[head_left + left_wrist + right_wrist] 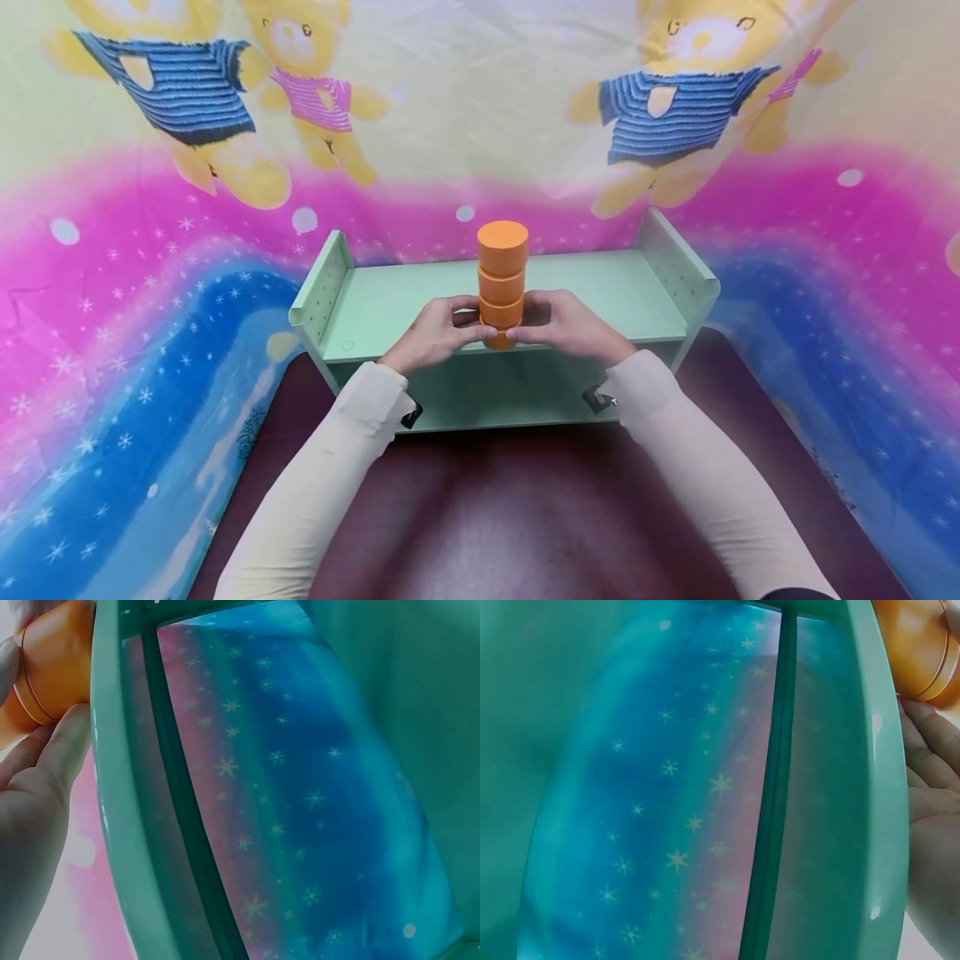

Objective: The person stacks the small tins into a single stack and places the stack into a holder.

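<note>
A stack of orange cylinders [502, 258], several pieces tall with a flat top, stands upright before me in the head view. My left hand [435, 333] holds its lower part from the left, thumb on the near face. On the opposite side my right hand [573, 323] grips the same part, its thumb close to the other one. Whether the base touches the shelf's front edge cannot be told. In the left wrist view the orange pieces [64, 660] lie against the left fingers; the right wrist view has the orange pieces [915, 649] above the right fingers.
Behind and below the hands is a pale green two-level shelf unit [405, 296] with raised side panels [678, 262]. It stands on a dark red-brown table [487, 517]. A printed cloth [480, 108] with bears and snowflakes surrounds the table at the back and sides.
</note>
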Demonstrator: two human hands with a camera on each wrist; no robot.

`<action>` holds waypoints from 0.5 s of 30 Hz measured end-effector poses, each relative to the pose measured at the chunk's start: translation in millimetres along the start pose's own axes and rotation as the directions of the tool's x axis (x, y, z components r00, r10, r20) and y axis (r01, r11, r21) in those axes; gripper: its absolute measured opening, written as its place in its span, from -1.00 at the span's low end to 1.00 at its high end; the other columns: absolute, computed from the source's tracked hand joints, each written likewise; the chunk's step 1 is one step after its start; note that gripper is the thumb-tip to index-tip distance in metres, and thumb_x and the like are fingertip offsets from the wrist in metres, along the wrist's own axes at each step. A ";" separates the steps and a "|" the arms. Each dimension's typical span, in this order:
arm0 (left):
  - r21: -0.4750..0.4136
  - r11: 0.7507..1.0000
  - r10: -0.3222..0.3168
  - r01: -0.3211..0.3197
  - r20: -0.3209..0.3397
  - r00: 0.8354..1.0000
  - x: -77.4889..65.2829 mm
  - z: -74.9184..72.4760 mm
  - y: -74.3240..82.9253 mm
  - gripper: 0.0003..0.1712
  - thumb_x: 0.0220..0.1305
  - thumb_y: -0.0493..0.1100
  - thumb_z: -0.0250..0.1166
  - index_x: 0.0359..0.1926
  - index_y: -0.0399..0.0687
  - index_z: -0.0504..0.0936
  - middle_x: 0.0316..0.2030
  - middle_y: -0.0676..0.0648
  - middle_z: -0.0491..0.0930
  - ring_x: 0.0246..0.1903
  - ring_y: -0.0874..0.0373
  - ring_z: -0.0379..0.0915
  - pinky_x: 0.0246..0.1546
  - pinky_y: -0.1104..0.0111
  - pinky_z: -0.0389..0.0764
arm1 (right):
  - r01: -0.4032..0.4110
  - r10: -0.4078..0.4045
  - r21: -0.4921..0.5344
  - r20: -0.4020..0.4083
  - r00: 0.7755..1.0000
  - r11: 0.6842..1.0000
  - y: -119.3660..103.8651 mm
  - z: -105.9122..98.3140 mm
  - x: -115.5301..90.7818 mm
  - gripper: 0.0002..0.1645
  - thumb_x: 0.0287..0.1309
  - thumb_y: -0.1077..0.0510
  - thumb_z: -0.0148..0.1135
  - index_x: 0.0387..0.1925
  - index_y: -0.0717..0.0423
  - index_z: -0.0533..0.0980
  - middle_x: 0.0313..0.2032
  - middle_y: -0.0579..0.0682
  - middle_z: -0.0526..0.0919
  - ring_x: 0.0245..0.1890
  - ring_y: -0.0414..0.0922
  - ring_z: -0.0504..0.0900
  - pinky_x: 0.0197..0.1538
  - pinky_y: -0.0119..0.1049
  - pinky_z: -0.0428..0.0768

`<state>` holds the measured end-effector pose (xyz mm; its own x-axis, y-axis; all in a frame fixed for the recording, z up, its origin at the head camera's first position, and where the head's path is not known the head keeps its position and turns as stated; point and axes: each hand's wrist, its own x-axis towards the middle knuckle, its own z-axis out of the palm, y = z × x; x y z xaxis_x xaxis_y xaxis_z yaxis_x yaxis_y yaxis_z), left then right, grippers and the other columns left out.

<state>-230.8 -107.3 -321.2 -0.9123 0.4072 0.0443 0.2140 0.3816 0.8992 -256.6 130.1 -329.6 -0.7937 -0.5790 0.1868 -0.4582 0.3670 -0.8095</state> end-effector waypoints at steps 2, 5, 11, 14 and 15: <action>0.002 1.000 0.002 -0.002 -0.001 1.000 0.7 -0.6 -0.1 -0.39 0.26 -0.13 0.44 0.30 -0.14 0.51 0.19 -0.12 0.56 0.18 -0.01 0.52 0.16 0.14 0.59 | -0.008 0.008 -0.001 0.004 1.000 1.000 0.1 -0.3 1.3 -0.42 0.14 0.09 0.49 0.16 0.21 0.55 0.02 0.07 0.69 0.01 -0.03 0.66 0.12 -0.06 0.64; 0.011 1.000 0.001 -0.001 -0.001 1.000 2.2 -1.4 0.0 -0.38 0.27 -0.12 0.44 0.31 -0.14 0.50 0.20 -0.13 0.55 0.19 -0.02 0.51 0.16 0.14 0.60 | -0.015 0.015 -0.001 0.006 1.000 1.000 1.7 -0.7 3.4 -0.40 0.15 0.07 0.48 0.17 0.21 0.54 0.03 0.07 0.68 0.02 -0.02 0.65 0.14 -0.05 0.63; 0.028 1.000 -0.004 0.004 0.010 1.000 6.5 -3.0 0.8 -0.36 0.29 -0.12 0.42 0.34 -0.15 0.47 0.23 -0.14 0.54 0.22 -0.03 0.48 0.09 0.15 0.64 | -0.031 0.031 -0.003 0.002 1.000 1.000 2.2 -1.6 6.4 -0.40 0.17 0.06 0.47 0.19 0.20 0.53 0.04 0.06 0.68 0.02 -0.02 0.65 0.14 -0.04 0.63; 0.033 0.999 -0.005 0.005 0.012 1.000 7.7 -3.5 1.4 -0.37 0.30 -0.12 0.40 0.35 -0.15 0.46 0.24 -0.14 0.53 0.23 -0.03 0.48 0.13 0.14 0.62 | -0.031 0.031 -0.011 -0.005 1.000 0.999 2.5 -1.9 7.7 -0.40 0.17 0.07 0.47 0.19 0.21 0.53 0.03 0.07 0.68 0.01 -0.03 0.66 0.14 -0.04 0.63; 0.035 0.999 -0.004 0.004 0.013 1.000 8.2 -3.5 1.2 -0.37 0.30 -0.12 0.40 0.35 -0.15 0.46 0.25 -0.15 0.52 0.23 -0.03 0.47 0.14 0.14 0.61 | -0.030 0.030 -0.014 -0.008 1.000 0.999 2.5 -2.1 8.0 -0.40 0.17 0.07 0.47 0.18 0.22 0.53 0.02 0.07 0.69 0.00 -0.03 0.67 0.14 -0.05 0.63</action>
<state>-239.3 -106.4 -318.2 -0.9087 0.4160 0.0351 0.2228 0.4120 0.8836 -265.0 127.9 -329.0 -0.8105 -0.5614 0.1669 -0.4394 0.3944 -0.8071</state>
